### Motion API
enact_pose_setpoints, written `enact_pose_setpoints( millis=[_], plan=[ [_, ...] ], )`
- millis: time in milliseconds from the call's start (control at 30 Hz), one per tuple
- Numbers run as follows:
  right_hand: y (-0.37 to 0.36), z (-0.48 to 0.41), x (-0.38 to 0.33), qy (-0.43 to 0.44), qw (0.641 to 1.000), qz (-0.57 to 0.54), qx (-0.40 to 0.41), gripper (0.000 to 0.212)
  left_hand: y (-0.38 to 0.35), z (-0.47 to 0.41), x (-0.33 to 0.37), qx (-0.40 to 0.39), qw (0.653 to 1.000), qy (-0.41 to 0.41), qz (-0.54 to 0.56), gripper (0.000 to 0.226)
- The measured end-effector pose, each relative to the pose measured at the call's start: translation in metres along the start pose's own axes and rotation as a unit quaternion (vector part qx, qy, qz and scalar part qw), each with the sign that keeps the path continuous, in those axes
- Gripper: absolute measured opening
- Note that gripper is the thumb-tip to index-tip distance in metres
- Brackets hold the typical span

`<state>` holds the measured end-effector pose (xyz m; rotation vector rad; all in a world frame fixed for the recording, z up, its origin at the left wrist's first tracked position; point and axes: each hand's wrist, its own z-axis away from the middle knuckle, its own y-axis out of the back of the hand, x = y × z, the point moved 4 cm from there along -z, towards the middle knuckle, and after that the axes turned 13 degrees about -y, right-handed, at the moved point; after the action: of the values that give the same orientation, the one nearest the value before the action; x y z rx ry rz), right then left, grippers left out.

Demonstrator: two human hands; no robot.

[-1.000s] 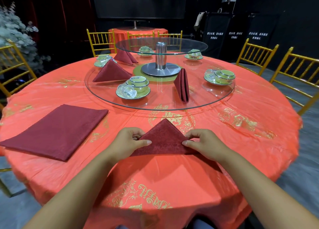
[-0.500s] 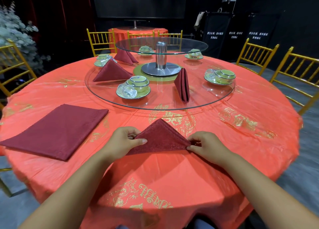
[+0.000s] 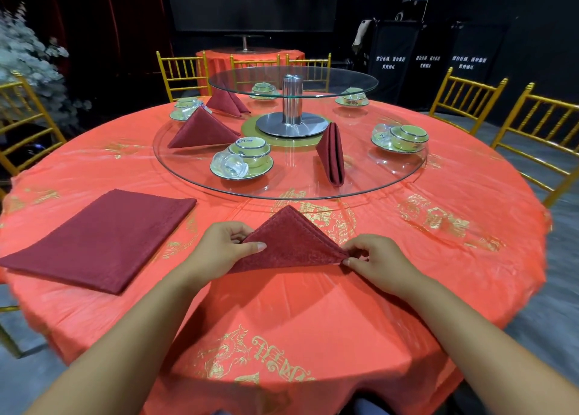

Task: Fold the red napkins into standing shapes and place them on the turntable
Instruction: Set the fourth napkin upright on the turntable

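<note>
A dark red napkin folded into a triangle (image 3: 289, 242) stands tent-like on the orange tablecloth in front of me, its peak pointing away. My left hand (image 3: 224, 247) pinches its left corner with thumb on top. My right hand (image 3: 374, 258) pinches its right corner. Beyond it lies the glass turntable (image 3: 404, 176), which carries three folded red napkins: one upright at centre right (image 3: 332, 153), one tent at left (image 3: 202, 129), one further back (image 3: 227, 101). A flat folded red napkin (image 3: 100, 237) lies on the table to my left.
Green-and-white cup and saucer sets sit on the turntable at front (image 3: 242, 159) and right (image 3: 401, 137), more at the back. A steel post (image 3: 293, 104) holds a smaller upper glass disc. Gold chairs (image 3: 466, 101) ring the round table.
The triangle napkin has shifted slightly away from me and opened wider at its base. My right hand slid outward to the right corner; my left hand stayed on the left corner.
</note>
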<state>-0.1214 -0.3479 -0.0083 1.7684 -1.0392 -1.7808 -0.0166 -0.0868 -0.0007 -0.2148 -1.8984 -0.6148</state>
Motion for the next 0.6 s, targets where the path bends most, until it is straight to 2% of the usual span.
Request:
enact_pose_setpoints(
  millis=[233,400,600],
  plan=[
    [0.023,-0.036,0.015,-0.065,0.994,0.036,0.080,0.033,-0.021,-0.049,0.011,0.008,0.999,-0.030,0.011,0.013],
    [0.023,-0.048,0.034,-0.104,0.989,0.071,0.080,0.033,-0.041,-0.073,-0.003,-0.011,0.999,-0.031,-0.002,0.016],
    [0.020,-0.048,0.041,-0.092,0.989,0.096,0.061,0.036,-0.044,-0.079,-0.018,-0.027,0.999,-0.040,-0.011,0.018]
  ],
)
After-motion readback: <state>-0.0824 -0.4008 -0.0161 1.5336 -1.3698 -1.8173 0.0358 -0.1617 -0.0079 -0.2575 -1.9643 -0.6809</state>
